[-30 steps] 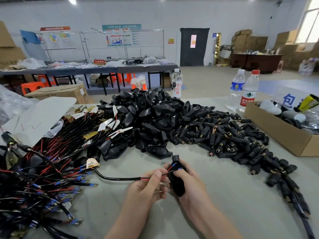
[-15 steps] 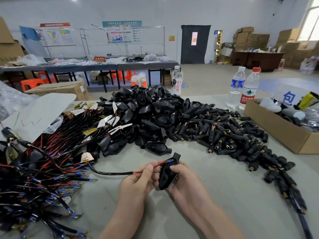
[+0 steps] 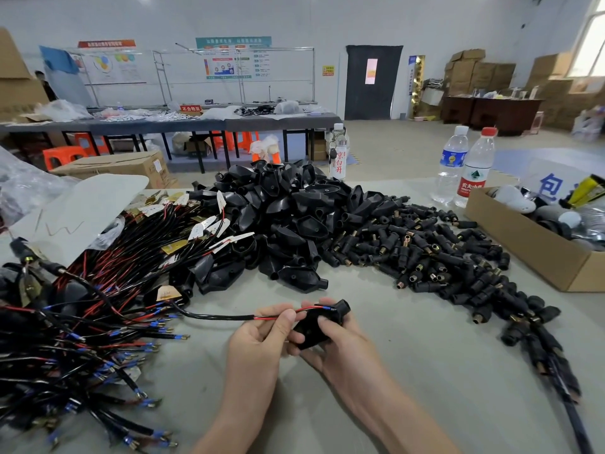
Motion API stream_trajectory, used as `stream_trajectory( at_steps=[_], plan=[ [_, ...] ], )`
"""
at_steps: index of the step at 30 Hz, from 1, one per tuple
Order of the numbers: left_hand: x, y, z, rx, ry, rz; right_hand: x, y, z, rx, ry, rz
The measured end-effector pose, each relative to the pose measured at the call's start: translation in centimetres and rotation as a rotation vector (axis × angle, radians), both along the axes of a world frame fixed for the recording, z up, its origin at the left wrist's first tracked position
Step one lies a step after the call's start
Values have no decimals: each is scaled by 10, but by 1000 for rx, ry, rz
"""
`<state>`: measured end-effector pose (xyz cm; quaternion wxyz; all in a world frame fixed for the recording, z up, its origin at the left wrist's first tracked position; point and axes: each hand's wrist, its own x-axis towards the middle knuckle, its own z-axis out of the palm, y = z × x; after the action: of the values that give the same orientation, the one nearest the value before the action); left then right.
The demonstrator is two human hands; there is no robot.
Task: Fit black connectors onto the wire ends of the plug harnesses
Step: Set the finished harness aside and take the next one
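— What's on the table (image 3: 409, 371), L to R?
— Harness pile (image 3: 82, 309), then L hand (image 3: 262, 335), grip pinching a red wire (image 3: 288, 313). R hand (image 3: 340, 342) grips a black connector (image 3: 316, 326), wire ends at its mouth. Loose connectors (image 3: 425, 257) beyond.

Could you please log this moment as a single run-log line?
left hand: pinching red wire | right hand: holding black connector | wire ends at connector neck, seating unclear | on grey table
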<state>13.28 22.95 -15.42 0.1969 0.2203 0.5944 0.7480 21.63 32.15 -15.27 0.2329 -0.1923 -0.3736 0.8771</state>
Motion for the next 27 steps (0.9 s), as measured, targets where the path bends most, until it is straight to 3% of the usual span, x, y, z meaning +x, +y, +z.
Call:
stream_trajectory(
  at_steps=[14,18,27],
  plan=[
    [1,0,-1,-5,-16,-15,-6,-2,-9,52,33,65],
    [3,1,2,-7,-6,-1,-8,-1,-14,185,-50,12],
    [6,1,6,-32,48,-2,-7,0,-9,294,-49,192]
  ],
)
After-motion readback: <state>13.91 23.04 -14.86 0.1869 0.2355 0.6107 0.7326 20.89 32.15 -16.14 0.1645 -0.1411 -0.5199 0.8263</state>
